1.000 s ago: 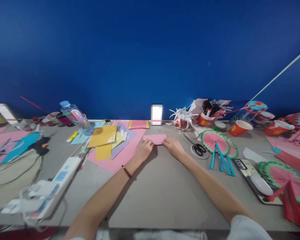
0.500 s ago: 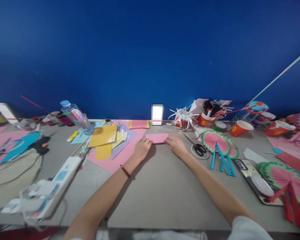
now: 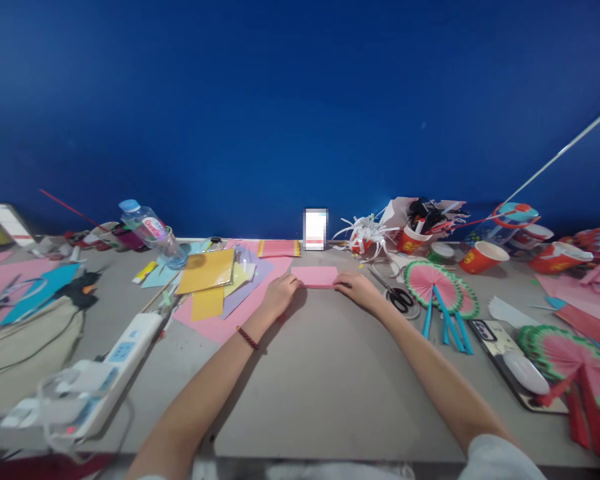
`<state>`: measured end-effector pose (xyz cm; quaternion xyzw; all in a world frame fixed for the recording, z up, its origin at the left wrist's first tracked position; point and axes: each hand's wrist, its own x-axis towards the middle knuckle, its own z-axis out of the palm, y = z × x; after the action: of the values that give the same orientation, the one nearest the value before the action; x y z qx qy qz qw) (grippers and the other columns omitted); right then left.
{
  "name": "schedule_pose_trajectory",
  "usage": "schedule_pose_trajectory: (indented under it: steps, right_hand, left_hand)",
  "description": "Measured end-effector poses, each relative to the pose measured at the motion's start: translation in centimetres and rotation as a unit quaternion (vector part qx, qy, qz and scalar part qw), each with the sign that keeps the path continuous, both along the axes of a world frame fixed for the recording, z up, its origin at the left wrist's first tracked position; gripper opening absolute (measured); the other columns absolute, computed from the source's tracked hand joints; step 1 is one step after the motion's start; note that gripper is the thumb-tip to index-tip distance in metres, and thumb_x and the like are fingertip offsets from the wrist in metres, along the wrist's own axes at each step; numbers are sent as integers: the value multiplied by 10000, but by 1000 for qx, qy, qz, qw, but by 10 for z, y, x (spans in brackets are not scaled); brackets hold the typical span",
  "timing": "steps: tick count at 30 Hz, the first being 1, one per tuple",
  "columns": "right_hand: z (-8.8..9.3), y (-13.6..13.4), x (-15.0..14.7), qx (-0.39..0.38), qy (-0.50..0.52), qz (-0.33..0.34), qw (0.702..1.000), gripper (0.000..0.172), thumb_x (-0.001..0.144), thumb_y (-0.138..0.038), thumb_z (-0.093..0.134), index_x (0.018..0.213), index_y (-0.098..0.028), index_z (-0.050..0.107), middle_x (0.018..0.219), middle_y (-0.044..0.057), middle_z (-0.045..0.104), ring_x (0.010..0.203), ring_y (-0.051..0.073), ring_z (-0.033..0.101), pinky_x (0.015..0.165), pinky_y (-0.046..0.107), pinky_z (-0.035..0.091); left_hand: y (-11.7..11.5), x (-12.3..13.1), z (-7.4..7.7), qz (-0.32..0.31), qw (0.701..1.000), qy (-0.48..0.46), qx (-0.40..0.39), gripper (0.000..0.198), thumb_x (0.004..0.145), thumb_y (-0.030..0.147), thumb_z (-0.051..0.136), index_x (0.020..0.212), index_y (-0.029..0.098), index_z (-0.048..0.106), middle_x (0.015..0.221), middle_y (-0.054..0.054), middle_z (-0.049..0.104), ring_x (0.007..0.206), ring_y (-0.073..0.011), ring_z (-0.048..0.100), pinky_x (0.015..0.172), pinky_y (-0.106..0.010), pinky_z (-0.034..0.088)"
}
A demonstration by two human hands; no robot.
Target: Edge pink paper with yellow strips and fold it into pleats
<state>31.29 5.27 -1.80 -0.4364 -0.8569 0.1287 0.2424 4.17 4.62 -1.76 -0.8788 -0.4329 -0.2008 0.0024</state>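
A small pink paper strip [image 3: 318, 277] lies on the grey table [image 3: 300, 387], between my two hands and below the phone. My left hand [image 3: 282, 293], with a beaded bracelet at its wrist, pinches the strip's left end. At the right end, the bent fingers of my right hand [image 3: 356, 289] grip the paper near its lower corner. Black-handled scissors [image 3: 399, 299] lie just right of my right hand. Left of my left hand is a large pink sheet [image 3: 205, 327] with yellow packets [image 3: 207, 272] on it.
A bright phone [image 3: 315, 229] stands against the blue wall. Left are a tilted bottle [image 3: 155, 233] and a power strip [image 3: 123, 367] with cords. Right are paper fans [image 3: 433, 287], red cups [image 3: 483, 257], white paper shreds [image 3: 367, 233] and a white mouse [image 3: 525, 371] on a phone.
My right hand has shifted slightly right, and its fingers now cover less of the strip's right end. My left hand has moved slightly left. The strip still lies between them.
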Motion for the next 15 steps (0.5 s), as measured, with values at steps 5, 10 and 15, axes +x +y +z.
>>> schedule_pose_trajectory:
  steps: [5,10,15]
  right_hand:
    - [2,-4,-6,25,-41,-38,998,152,888,-245,532,890,-195,675,911,67,690,881,192,615,770,279,451]
    - [2,-4,-7,16,-61,-48,997,176,915,-249,481,932,-184,644,952,82,673,874,188,610,757,277,445]
    - [-1,-3,-4,-9,3,-47,999,177,922,-246,452,934,-180,615,915,73,667,840,180,608,764,283,446]
  left_hand:
    - [6,-7,9,-61,998,-7,-27,147,910,220,512,920,177,652,877,-50,644,861,-181,587,751,-296,469]
    - [7,-11,15,-76,994,-38,-69,201,933,209,447,967,193,645,954,-50,650,926,-177,592,799,-289,470]
    - [5,-8,14,-18,988,-101,-114,197,905,177,437,951,213,625,966,-29,671,896,-176,612,784,-287,469]
